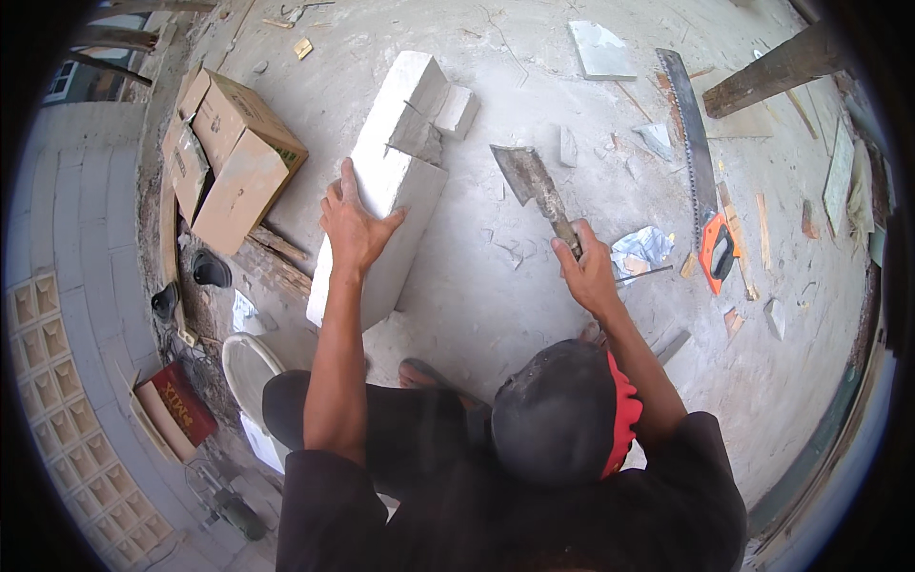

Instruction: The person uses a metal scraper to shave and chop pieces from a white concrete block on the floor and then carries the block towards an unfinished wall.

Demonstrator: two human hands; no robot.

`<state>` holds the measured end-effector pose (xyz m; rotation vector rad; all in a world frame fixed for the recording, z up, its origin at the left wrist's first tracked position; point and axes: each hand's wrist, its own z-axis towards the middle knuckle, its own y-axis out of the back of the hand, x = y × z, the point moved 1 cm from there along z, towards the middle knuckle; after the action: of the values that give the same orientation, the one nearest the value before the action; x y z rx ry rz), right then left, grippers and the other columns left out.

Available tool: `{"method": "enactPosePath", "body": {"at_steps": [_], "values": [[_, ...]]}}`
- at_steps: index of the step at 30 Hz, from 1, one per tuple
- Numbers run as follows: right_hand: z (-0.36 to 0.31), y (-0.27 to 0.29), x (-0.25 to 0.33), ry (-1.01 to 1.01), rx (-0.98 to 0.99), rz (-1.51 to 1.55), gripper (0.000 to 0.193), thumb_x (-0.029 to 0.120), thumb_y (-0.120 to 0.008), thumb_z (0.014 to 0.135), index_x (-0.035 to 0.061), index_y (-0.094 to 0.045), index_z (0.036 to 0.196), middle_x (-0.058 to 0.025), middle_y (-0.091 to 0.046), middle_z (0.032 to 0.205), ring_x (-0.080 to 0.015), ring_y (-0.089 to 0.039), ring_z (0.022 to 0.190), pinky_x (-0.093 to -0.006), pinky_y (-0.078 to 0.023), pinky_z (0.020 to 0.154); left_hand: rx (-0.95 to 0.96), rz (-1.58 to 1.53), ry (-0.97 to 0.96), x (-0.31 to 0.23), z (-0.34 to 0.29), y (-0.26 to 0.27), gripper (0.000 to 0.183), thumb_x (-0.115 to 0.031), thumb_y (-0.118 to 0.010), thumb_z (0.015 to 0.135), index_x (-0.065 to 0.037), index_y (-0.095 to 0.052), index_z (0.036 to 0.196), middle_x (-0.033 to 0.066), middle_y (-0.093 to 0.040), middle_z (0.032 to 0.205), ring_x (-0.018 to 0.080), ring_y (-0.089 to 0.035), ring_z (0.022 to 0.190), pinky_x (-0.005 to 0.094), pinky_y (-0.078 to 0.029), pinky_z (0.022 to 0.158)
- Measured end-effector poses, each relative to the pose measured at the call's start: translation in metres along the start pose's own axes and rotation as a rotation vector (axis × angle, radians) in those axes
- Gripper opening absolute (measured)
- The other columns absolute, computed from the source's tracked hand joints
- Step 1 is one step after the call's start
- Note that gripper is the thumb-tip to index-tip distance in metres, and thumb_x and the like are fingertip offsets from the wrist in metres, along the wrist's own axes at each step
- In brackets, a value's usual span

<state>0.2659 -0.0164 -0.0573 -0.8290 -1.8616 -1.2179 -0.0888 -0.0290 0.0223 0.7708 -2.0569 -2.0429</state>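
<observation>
A long white lightweight concrete block [396,186] lies slantwise on the dusty floor, with a notch broken into its right side. Beside that notch rests a small cut-off piece [458,112]. My left hand [355,227] is spread over the block's upper face, fingers toward its left edge and thumb out to the right. To the right of the block, my right hand [588,267] is closed round the handle of a cleaver-like tool [522,174]. Its broad, crusted blade points up and left, apart from the block. My palm hides part of the handle.
A cardboard box [238,157] stands left of the block, with a whitish bucket [250,367] nearer me. At right lie an orange-handled handsaw [701,162], crumpled paper [642,252] and wood scraps. A wooden post [777,71] slants in at upper right. Rubble bits litter the floor.
</observation>
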Motion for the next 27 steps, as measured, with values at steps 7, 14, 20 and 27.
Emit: {"method": "enactPosePath", "body": {"at_steps": [7,14,20,27], "values": [[0.044,-0.05,0.059,0.245,0.048,0.094,0.035,0.033,-0.061,0.103,-0.0002,-0.052,0.112,-0.0239,-0.062,0.067,-0.0453,-0.065,0.063,-0.0527,-0.046,0.059,-0.089,0.06,-0.024,0.004,-0.006,-0.001,0.117,-0.049,-0.086,0.069,-0.005,-0.03,0.162,0.0288,-0.052,0.131,0.0446,-0.05,0.125,0.0519,-0.04,0.108],[0.081,-0.076,0.041,0.255,0.138,-0.362,0.038,0.031,-0.059,0.104,-0.0034,-0.052,0.117,-0.0236,-0.061,0.066,-0.0447,-0.066,0.065,-0.0508,-0.047,0.059,-0.111,0.085,-0.062,0.009,0.002,-0.005,0.116,-0.048,-0.087,0.07,-0.003,-0.032,0.161,0.0267,-0.052,0.128,0.0426,-0.052,0.122,0.0506,-0.042,0.107],[0.057,-0.058,0.057,0.276,0.08,0.019,0.041,0.037,-0.055,0.106,-0.002,-0.055,0.115,-0.0223,-0.065,0.067,-0.0455,-0.067,0.067,-0.0549,-0.051,0.063,0.008,-0.074,0.039,0.027,0.017,0.01,0.117,-0.047,-0.089,0.067,-0.002,-0.034,0.16,0.0291,-0.053,0.132,0.0432,-0.051,0.124,0.0503,-0.041,0.108],[0.086,-0.07,0.034,0.288,0.17,-0.323,0.036,0.033,-0.057,0.105,-0.0024,-0.055,0.111,-0.0231,-0.063,0.067,-0.0441,-0.065,0.062,-0.0516,-0.048,0.057,-0.046,-0.026,-0.048,0.037,0.021,0.004,0.118,-0.05,-0.09,0.067,-0.002,-0.035,0.159,0.0277,-0.055,0.127,0.0424,-0.054,0.121,0.051,-0.043,0.106]]}}
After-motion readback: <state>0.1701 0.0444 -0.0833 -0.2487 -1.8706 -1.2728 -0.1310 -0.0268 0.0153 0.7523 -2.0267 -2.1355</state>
